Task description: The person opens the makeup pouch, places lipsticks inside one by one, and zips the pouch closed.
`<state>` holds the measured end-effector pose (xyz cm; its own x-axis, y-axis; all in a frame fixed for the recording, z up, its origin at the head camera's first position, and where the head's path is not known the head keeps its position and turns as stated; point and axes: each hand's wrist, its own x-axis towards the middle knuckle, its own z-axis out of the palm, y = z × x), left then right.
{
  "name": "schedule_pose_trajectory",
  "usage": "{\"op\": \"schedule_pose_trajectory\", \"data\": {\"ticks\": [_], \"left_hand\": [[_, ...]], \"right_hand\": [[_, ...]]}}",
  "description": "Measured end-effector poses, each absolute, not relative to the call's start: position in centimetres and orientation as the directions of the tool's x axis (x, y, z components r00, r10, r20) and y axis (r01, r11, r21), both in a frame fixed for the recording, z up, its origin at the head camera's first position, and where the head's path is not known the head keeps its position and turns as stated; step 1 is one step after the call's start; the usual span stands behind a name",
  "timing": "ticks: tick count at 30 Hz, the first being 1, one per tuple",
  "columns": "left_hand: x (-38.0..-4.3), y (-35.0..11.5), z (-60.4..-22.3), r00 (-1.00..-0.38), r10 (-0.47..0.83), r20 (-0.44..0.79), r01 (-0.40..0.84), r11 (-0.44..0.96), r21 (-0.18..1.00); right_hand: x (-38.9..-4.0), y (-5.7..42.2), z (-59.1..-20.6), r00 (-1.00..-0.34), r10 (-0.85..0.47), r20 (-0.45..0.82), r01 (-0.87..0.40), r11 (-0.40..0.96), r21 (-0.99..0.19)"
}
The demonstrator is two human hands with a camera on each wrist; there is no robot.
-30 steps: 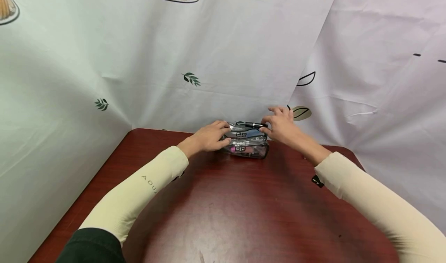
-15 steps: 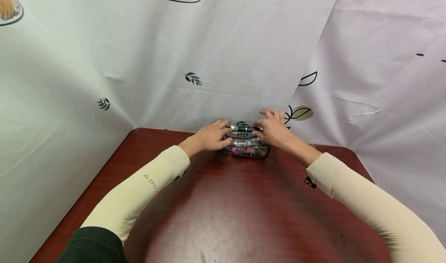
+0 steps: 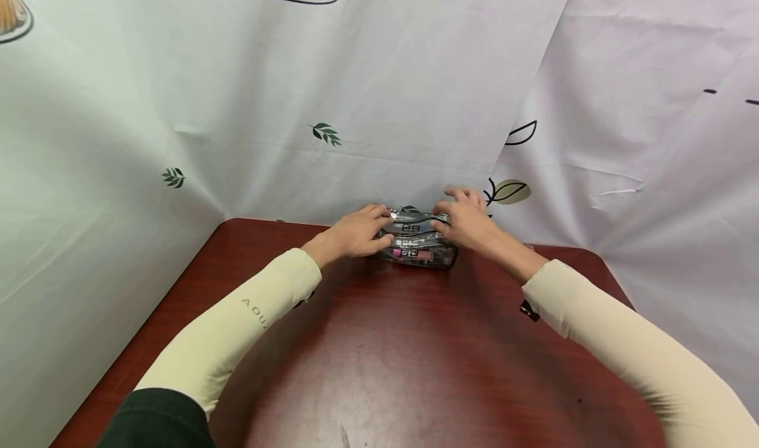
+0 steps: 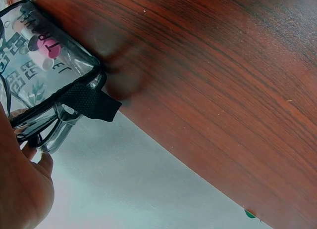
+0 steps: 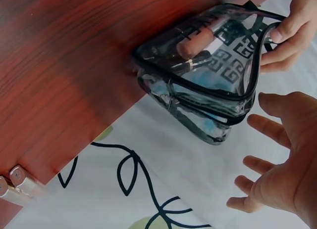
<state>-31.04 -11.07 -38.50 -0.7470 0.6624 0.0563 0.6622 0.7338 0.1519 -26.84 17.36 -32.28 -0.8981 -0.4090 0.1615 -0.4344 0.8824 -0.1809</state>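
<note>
A clear cosmetic bag [image 3: 418, 257] with black piping and dark printed patterns stands on the table near the wall. Several things show through its plastic, among them a pink cap [image 4: 49, 48] and a pinkish-beige tube [image 5: 195, 43]. My left hand [image 3: 358, 232] holds the bag at its left end, thumb on the near side of the upper edge, as the right wrist view also shows. My right hand [image 5: 287, 164] is just beside the bag's right end, fingers spread, holding nothing. A black zipper-end tab [image 4: 91, 101] sticks out at the bag's left end.
Two small tubes [image 5: 22, 184] lie at the table's back edge, to the right of the bag. The reddish-brown table [image 3: 379, 342] reaches toward me. White printed sheeting [image 3: 379, 105] hangs close behind it and along the sides.
My right hand carried a black pen-shaped tube leftward over the bag's top and let it go; the tube is out of sight now. The left hand has kept its hold on the bag.
</note>
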Motion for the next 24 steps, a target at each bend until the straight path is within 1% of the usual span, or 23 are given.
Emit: {"op": "schedule_pose_trajectory", "data": {"ticks": [1, 3, 7, 9, 10, 14, 15, 17, 18, 20, 21, 22, 24], "left_hand": [[-32.0, -11.3, -39.5, -0.739, 0.67, 0.073, 0.672, 0.724, 0.152], [-32.8, -11.4, -40.1, -0.742, 0.668, 0.059, 0.669, 0.729, 0.149], [-35.4, -12.0, -43.0, -0.738, 0.667, 0.1, 0.672, 0.713, 0.201], [-35.7, -12.0, -43.4, -0.741, 0.664, 0.102, 0.67, 0.718, 0.189], [-36.0, -12.0, -43.8, -0.741, 0.662, 0.112, 0.67, 0.715, 0.202], [-35.6, -11.9, -43.4, -0.736, 0.669, 0.102, 0.676, 0.72, 0.158], [-35.2, -11.9, -43.0, -0.736, 0.67, 0.101, 0.676, 0.716, 0.176], [-34.9, -11.9, -42.8, -0.733, 0.672, 0.105, 0.68, 0.717, 0.154], [-34.7, -11.9, -42.7, -0.733, 0.671, 0.109, 0.679, 0.715, 0.164], [-34.2, -11.7, -42.0, -0.737, 0.669, 0.092, 0.674, 0.723, 0.152], [-34.3, -11.8, -42.3, -0.734, 0.671, 0.108, 0.679, 0.719, 0.149], [-34.1, -11.7, -42.0, -0.735, 0.671, 0.094, 0.677, 0.724, 0.13], [-34.5, -11.7, -42.1, -0.736, 0.672, 0.087, 0.677, 0.722, 0.145]], "right_hand": [[-26.9, 17.5, -32.3, -0.9, -0.406, 0.161, -0.431, 0.884, -0.183], [-26.9, 17.7, -32.3, -0.901, -0.402, 0.162, -0.428, 0.884, -0.187], [-27.1, 18.3, -32.3, -0.898, -0.404, 0.175, -0.434, 0.877, -0.204], [-27.1, 18.7, -32.3, -0.897, -0.404, 0.181, -0.437, 0.874, -0.213], [-27.1, 18.8, -32.2, -0.896, -0.403, 0.187, -0.438, 0.873, -0.215], [-27.0, 19.6, -32.0, -0.897, -0.396, 0.197, -0.435, 0.873, -0.222], [-27.0, 19.8, -32.0, -0.897, -0.395, 0.199, -0.433, 0.874, -0.22], [-26.9, 20.2, -32.0, -0.902, -0.386, 0.193, -0.423, 0.88, -0.216], [-26.9, 20.5, -32.0, -0.905, -0.38, 0.191, -0.416, 0.884, -0.212], [-26.9, 21.0, -32.0, -0.911, -0.367, 0.187, -0.401, 0.892, -0.208], [-26.8, 21.3, -32.0, -0.915, -0.359, 0.183, -0.393, 0.896, -0.205], [-26.8, 21.7, -32.1, -0.919, -0.35, 0.18, -0.383, 0.901, -0.205], [-26.8, 22.3, -32.2, -0.927, -0.333, 0.174, -0.365, 0.909, -0.202]]}}
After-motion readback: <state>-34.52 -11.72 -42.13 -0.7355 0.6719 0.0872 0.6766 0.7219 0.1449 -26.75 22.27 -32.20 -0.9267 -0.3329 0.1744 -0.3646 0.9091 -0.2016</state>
